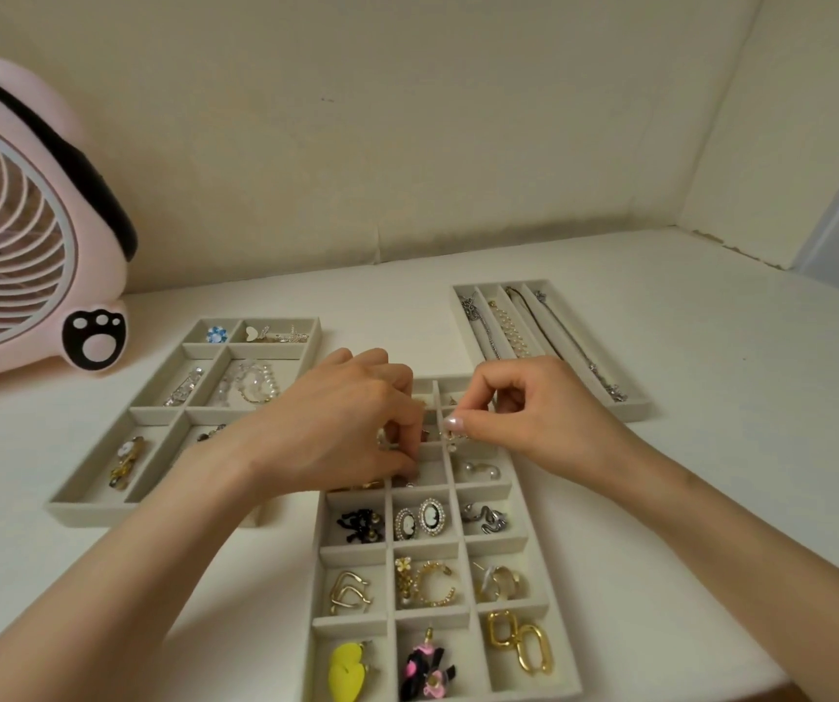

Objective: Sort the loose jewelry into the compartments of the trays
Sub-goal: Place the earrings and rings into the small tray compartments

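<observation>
Right now both of your hands meet over the far end of the middle tray [533, 542], the grid of small square compartments nearest you. Your left hand [336, 423] is curled with its fingertips down among the compartments, pinching something small; what exactly it holds is hidden under the fingers. Your right hand [523, 418] is closed to a fine pinch on a tiny pale earring piece [452, 438] just above a divider. Probably you bring both hands together because the piece is too small to set or fasten with one.

Three trays lie on the table [711, 499]: the grid tray, a left tray [98, 509] with larger mixed compartments, and a far right tray [640, 405] with four long slots holding four chains or bracelets laid lengthwise, so they stay straight.

Nearer you, the grid holds black bow earrings [359, 524], two cameo earrings [420, 519], gold rectangular hoops [518, 646], and a yellow heart piece [349, 668]. A pink fan [27, 220] stands at far left.
</observation>
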`<action>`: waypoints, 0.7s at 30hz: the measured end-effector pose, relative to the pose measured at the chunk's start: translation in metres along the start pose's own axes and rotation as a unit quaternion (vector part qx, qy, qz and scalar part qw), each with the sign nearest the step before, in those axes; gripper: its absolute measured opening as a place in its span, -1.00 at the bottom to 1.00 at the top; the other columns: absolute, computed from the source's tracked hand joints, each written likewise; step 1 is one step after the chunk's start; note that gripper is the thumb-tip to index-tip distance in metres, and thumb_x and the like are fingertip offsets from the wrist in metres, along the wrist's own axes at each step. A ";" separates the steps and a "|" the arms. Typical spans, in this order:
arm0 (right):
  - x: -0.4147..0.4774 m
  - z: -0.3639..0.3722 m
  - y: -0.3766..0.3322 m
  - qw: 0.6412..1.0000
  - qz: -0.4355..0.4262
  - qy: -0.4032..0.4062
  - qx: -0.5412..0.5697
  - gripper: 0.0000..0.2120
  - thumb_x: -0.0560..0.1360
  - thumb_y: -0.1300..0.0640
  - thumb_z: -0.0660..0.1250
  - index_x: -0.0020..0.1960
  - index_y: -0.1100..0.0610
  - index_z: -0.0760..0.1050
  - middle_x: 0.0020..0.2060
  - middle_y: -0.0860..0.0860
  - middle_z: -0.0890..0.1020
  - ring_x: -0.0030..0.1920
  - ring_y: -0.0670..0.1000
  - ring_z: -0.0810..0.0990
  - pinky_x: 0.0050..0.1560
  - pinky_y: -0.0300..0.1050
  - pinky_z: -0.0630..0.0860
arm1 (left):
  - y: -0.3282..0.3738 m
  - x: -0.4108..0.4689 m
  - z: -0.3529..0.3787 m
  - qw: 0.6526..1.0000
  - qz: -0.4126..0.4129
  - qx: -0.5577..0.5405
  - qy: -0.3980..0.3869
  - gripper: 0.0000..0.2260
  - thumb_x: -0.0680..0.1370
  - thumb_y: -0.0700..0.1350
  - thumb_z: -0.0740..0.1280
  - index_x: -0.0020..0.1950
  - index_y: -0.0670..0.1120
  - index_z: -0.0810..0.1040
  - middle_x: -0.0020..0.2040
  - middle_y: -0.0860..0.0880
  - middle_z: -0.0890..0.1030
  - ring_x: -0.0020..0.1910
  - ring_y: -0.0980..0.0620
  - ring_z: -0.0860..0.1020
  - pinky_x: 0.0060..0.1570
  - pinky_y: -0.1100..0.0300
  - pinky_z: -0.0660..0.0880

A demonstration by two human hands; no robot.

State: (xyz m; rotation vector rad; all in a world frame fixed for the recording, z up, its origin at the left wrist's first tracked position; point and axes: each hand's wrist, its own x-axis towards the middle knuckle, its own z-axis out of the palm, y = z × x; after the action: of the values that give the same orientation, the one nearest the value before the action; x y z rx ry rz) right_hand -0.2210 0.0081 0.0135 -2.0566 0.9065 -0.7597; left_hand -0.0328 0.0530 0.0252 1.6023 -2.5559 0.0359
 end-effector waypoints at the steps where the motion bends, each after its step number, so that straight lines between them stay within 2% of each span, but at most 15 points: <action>1: 0.000 0.001 -0.001 1.000 0.001 0.001 -0.002 -0.85 0.38 0.18 0.48 -0.33 0.05 0.57 -0.50 -0.24 0.54 -0.51 -0.19 0.37 -0.41 -0.42 0.27 | -0.001 0.000 0.000 1.000 0.002 -0.002 0.001 -0.88 0.44 0.15 0.35 -0.12 0.14 0.58 -0.12 0.18 0.44 -0.04 0.19 0.34 0.03 0.22 0.27; 5: 0.001 0.003 -0.005 1.000 0.004 0.005 0.001 -0.82 0.39 0.19 0.48 -0.35 0.03 0.55 -0.54 -0.27 0.51 -0.52 -0.21 0.39 -0.42 -0.44 0.27 | -0.006 0.000 -0.003 0.998 0.014 -0.062 0.029 -0.94 0.42 0.07 0.41 -0.15 0.17 0.57 -0.19 0.19 0.46 -0.11 0.22 0.35 -0.10 0.26 0.29; 7: 0.001 0.004 -0.005 1.000 0.010 0.013 0.014 -0.83 0.38 0.17 0.48 -0.35 0.05 0.56 -0.53 -0.24 0.53 -0.51 -0.20 0.38 -0.39 -0.42 0.28 | -0.008 0.000 -0.007 0.992 0.004 -0.116 0.051 -0.90 0.42 0.00 0.44 -0.16 0.17 0.54 -0.21 0.21 0.49 -0.14 0.26 0.37 -0.16 0.34 0.28; 12: 0.001 0.004 -0.005 0.994 0.026 0.048 0.091 -0.89 0.38 0.19 0.48 -0.29 0.19 0.61 -0.38 0.02 0.63 -0.32 -0.08 0.52 -0.20 -0.18 0.48 | 0.002 0.001 -0.011 0.955 -0.045 -0.288 0.046 -0.78 0.38 -0.07 0.48 -0.07 0.04 0.49 -0.25 0.25 0.57 -0.28 0.23 0.40 -0.27 0.42 0.32; 13: 0.001 0.003 -0.007 0.992 0.028 0.050 0.111 -0.90 0.38 0.21 0.47 -0.28 0.21 0.61 -0.38 0.05 0.63 -0.32 -0.10 0.54 -0.21 -0.23 0.50 | 0.003 0.002 -0.009 0.945 -0.054 -0.319 0.049 -0.76 0.37 -0.06 0.49 -0.07 0.02 0.49 -0.27 0.25 0.58 -0.32 0.23 0.40 -0.31 0.42 0.31; 16: 0.000 0.002 -0.010 0.984 0.041 0.047 0.164 -0.92 0.41 0.27 0.44 -0.23 0.29 0.60 -0.46 -0.05 0.59 -0.46 -0.24 0.49 -0.40 -0.46 0.37 | 0.006 0.006 -0.005 0.923 -0.074 -0.371 0.073 -0.80 0.37 -0.07 0.48 -0.12 -0.03 0.51 -0.34 0.21 0.58 -0.42 0.21 0.37 -0.39 0.43 0.27; 18: 0.000 0.002 -0.009 0.979 0.053 0.047 0.191 -0.93 0.41 0.29 0.42 -0.21 0.30 0.59 -0.48 -0.07 0.58 -0.48 -0.23 0.50 -0.44 -0.47 0.35 | 0.006 0.007 -0.006 0.919 -0.084 -0.377 0.083 -0.85 0.39 -0.09 0.47 -0.15 -0.05 0.53 -0.43 0.26 0.53 -0.48 0.21 0.35 -0.43 0.43 0.25; 21: -0.001 0.001 -0.008 0.981 0.061 0.034 0.183 -0.93 0.41 0.24 0.44 -0.19 0.26 0.61 -0.41 0.03 0.63 -0.42 -0.19 0.53 -0.43 -0.38 0.37 | 0.005 0.006 -0.006 0.922 -0.087 -0.367 0.086 -0.89 0.41 -0.10 0.46 -0.18 -0.05 0.55 -0.46 0.28 0.50 -0.49 0.22 0.35 -0.44 0.42 0.25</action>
State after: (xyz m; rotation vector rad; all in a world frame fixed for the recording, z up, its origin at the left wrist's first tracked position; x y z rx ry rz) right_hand -0.2177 0.0130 0.0193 -1.6473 0.8506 -0.8625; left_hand -0.0391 0.0505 0.0320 1.4120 -1.9208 -0.6789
